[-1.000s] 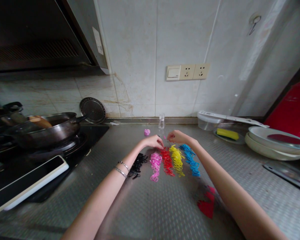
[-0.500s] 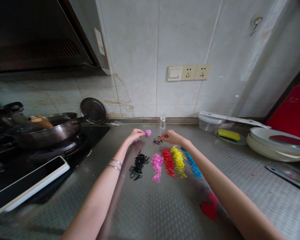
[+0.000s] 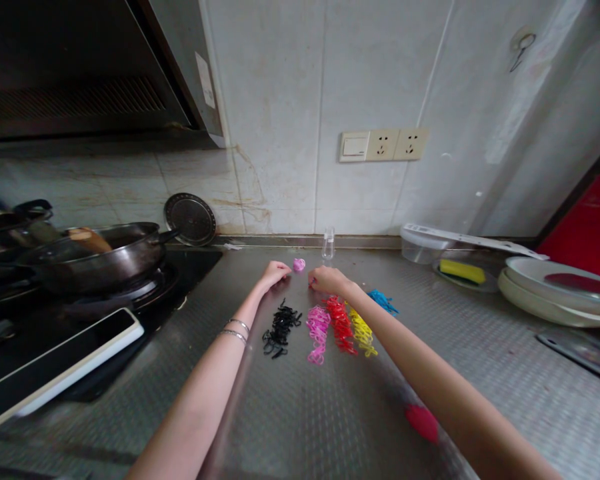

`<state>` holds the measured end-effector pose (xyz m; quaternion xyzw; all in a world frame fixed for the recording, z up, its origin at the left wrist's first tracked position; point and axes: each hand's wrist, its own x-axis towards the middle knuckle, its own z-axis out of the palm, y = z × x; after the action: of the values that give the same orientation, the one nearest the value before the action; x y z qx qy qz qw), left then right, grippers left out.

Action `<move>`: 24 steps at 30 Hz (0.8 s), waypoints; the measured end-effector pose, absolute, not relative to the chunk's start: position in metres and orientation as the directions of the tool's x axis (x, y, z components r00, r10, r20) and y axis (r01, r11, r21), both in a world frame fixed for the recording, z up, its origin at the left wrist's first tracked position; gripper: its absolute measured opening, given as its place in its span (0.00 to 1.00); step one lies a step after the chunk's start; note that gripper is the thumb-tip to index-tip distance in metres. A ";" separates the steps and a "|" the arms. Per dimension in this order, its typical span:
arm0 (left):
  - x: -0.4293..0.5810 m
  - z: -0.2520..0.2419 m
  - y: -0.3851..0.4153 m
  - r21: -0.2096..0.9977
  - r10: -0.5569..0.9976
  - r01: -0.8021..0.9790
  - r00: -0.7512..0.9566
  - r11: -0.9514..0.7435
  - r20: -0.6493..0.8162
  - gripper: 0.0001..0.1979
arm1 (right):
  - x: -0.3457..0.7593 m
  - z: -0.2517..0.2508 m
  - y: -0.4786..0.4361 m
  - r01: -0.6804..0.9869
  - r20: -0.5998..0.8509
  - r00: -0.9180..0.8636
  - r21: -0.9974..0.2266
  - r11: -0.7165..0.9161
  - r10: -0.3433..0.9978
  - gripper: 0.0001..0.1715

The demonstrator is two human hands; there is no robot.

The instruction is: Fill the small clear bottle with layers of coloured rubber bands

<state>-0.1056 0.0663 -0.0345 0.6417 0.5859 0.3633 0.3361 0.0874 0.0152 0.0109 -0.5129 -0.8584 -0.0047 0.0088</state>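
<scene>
Head view: left hand [image 3: 275, 272] curled on the grey metal counter [image 3: 300, 413], just beside a tiny pink clump of rubber bands [image 3: 299, 265]; right hand [image 3: 325, 280] bent low behind the rows of small coloured bands [image 3: 340, 322], grip unclear for both. Light, soft, stretchy, best pinched with fingertips. Moved since before: right hand, now hiding the little mixed heap.

Blue bands [image 3: 383, 301] partly behind the right forearm [image 3: 410, 363]
</scene>
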 end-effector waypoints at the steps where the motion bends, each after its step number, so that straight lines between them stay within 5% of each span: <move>1: -0.106 -0.035 0.067 0.854 0.995 0.512 0.052 -0.098 0.083 0.11 | 0.087 0.011 0.015 0.878 0.021 -0.479 0.007 0.479 0.877 0.15; 15: -0.102 -0.032 0.062 0.819 0.993 0.562 0.031 -0.113 0.116 0.08 | 0.108 0.025 0.005 0.854 0.068 -0.506 -0.098 0.511 0.860 0.14; 24: -0.104 -0.037 0.065 0.818 0.986 0.553 0.045 -0.159 0.161 0.08 | 0.096 0.013 0.008 0.895 0.017 -0.445 -0.035 0.445 0.896 0.15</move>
<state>-0.1043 0.0646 -0.0366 0.6627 0.5804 0.3747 0.2890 0.0959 0.0084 0.0131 -0.5267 -0.8498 0.0106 0.0163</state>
